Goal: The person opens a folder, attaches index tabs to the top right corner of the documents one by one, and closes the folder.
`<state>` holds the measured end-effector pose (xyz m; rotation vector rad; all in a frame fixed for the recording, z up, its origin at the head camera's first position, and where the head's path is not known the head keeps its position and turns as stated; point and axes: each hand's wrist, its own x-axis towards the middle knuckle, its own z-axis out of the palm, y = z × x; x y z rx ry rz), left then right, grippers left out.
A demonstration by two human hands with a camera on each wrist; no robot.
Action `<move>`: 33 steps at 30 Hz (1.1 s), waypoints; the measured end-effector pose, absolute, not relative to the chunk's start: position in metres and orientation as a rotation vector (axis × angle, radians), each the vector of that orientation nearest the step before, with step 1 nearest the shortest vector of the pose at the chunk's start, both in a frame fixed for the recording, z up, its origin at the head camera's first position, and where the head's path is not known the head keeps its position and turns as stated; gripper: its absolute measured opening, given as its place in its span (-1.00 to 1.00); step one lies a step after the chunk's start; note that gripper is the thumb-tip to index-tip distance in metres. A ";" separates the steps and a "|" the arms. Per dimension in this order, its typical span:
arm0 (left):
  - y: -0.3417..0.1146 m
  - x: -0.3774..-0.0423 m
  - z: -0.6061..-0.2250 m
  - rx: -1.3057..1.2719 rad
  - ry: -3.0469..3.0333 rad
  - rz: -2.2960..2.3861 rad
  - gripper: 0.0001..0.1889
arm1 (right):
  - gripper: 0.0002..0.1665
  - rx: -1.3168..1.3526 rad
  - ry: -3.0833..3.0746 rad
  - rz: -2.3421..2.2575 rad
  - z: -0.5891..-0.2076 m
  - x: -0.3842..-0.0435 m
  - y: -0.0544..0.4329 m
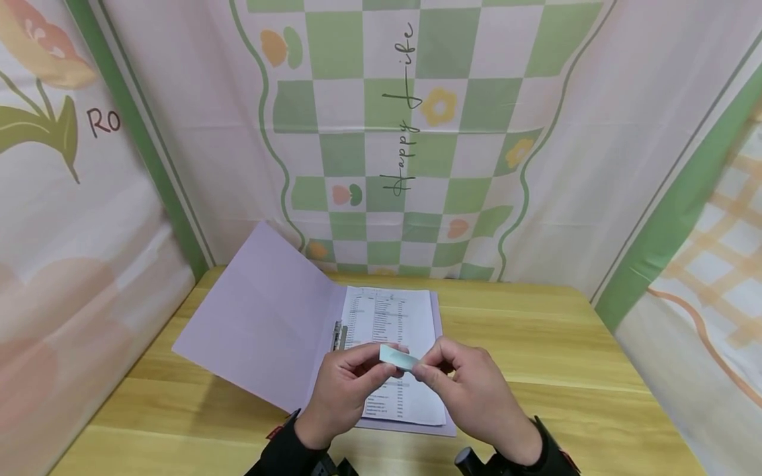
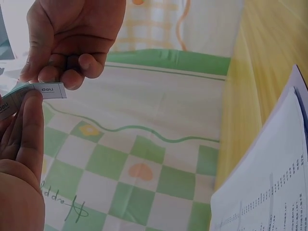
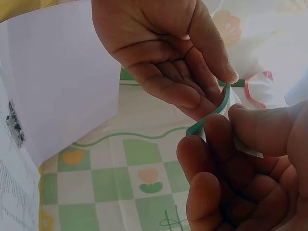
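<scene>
In the head view a small pale green sticky-note pad is held up between both hands, over the papers. My left hand pinches its left part with thumb and fingers, and my right hand grips the right end. From the left wrist, the pad's white backing with "deli" print shows. Seen from the right wrist, its green edge curves between the two hands. Below lies a lilac folder, spread open, with a stack of printed sheets on its right side.
A metal clip sits at the folder's spine. The folder's cover leans up at the left. Everything rests on a wooden table, with a printed curtain behind and at both sides.
</scene>
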<state>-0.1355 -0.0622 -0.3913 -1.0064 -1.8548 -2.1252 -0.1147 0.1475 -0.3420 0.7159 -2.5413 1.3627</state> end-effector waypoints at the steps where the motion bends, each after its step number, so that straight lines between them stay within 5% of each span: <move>1: -0.062 -0.136 -0.392 -1.003 -1.859 -2.132 -0.74 | -0.84 0.714 -2.540 1.364 -0.342 -0.114 0.148; 28: -0.066 -0.142 -0.389 -0.969 -1.792 -2.243 -0.71 | -0.80 0.572 -2.506 1.311 -0.340 -0.112 0.158; 33: -0.073 -0.140 -0.398 -0.894 -2.084 -1.982 -0.71 | -0.79 0.622 -2.520 1.234 -0.346 -0.116 0.168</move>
